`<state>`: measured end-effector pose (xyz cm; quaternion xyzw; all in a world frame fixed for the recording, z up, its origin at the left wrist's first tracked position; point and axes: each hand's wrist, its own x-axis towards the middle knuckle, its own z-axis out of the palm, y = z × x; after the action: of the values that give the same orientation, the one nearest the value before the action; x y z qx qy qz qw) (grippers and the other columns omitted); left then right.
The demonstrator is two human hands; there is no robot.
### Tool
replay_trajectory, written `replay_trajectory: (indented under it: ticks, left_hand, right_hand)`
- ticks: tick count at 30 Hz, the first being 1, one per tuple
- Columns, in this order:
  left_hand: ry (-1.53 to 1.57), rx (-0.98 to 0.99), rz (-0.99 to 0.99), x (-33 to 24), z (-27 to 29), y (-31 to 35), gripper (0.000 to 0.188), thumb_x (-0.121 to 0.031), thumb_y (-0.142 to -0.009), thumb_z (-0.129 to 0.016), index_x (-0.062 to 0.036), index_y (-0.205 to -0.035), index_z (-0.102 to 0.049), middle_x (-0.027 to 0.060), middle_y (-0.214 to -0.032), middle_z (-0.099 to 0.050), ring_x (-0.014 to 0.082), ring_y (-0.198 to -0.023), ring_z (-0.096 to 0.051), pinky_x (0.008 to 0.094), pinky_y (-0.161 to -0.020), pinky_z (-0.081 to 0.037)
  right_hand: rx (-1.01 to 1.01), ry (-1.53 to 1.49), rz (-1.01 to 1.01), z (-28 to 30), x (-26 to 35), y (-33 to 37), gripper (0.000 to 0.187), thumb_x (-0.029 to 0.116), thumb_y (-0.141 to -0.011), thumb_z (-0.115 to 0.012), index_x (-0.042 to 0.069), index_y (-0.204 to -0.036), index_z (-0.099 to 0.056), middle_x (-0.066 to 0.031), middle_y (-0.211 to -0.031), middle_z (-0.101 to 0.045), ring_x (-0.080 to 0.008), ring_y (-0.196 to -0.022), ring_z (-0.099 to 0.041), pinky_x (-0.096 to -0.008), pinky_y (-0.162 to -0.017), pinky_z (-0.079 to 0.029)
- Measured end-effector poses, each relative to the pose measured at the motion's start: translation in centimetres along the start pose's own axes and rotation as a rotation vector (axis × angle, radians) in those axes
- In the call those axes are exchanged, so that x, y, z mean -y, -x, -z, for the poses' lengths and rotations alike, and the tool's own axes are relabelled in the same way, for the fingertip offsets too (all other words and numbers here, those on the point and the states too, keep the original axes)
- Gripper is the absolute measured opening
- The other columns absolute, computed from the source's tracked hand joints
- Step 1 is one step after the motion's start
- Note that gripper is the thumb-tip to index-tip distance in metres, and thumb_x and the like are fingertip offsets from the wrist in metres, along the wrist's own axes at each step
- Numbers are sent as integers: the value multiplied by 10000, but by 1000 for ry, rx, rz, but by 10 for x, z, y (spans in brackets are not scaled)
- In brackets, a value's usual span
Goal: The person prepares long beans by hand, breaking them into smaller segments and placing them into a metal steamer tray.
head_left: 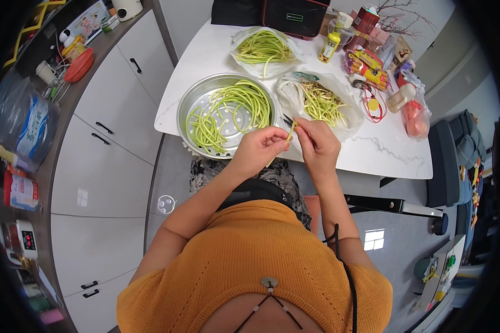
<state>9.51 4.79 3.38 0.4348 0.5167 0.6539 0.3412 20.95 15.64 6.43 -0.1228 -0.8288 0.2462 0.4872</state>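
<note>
My left hand point(259, 149) is closed in a pinch on a green garlic scape point(290, 134), whose lower end shows beneath my fingers. My right hand point(319, 145) pinches the upper part of the same stem. A dark pointed tip point(287, 119) shows beside my right fingertips; what it belongs to is hidden. To the left, a round metal pan with a perforated bottom point(184, 105) holds several cut green scapes point(242, 102). Just behind my right hand lies an open plastic bag point(347, 91) with scapes and brownish ends point(323, 102).
Farther back, another plastic bag point(243, 62) holds long scapes. A yellow bottle point(329, 45), snack packages point(368, 66) and a bag of red fruit point(415, 119) crowd the right of the white table point(397, 152). A black bag point(294, 14) stands behind. White cabinets point(103, 183) line the left.
</note>
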Motion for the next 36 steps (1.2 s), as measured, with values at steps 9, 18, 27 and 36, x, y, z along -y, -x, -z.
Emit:
replay_trajectory:
  ticks: [9, 18, 27, 36]
  left_hand:
    - [127, 25, 225, -14, 8, 1, 153, -116, -859, -619, -6, -965, -603, 9, -772, -601, 31, -588, -499, 162, -483, -384]
    - [288, 27, 215, -10, 10, 1, 160, -120, -868, -605, -5, -979, -597, 23, -812, -607, 52, -602, -508, 171, -515, -405]
    - [274, -59, 182, -3, 12, 1, 115, -92, -852, -630, -14, -927, -593, 17, -789, -598, 58, -604, -516, 173, -515, -404]
    - [441, -81, 163, 3, 9, 4, 108, -67, -852, -627, -18, -931, -572, 21, -782, -595, 69, -612, -534, 180, -518, -418]
  right_hand:
    - [70, -118, -281, 2, 8, 2, 151, 33, -759, -680, 52, -906, -652, -45, -726, -606, -134, -523, -490, -254, -487, -400]
    - [72, -62, -133, 2, 4, 0, 92, 46, -750, -687, 46, -822, -630, -47, -736, -615, -132, -530, -485, -243, -478, -393]
    - [60, 47, 86, 0, 11, 0, 131, 21, -707, -688, 62, -827, -654, -69, -734, -613, -211, -611, -574, -299, -524, -446]
    - [49, 123, 126, -3, 15, 5, 168, 37, -685, -717, 77, -844, -679, -56, -686, -583, -211, -614, -570, -311, -534, -449]
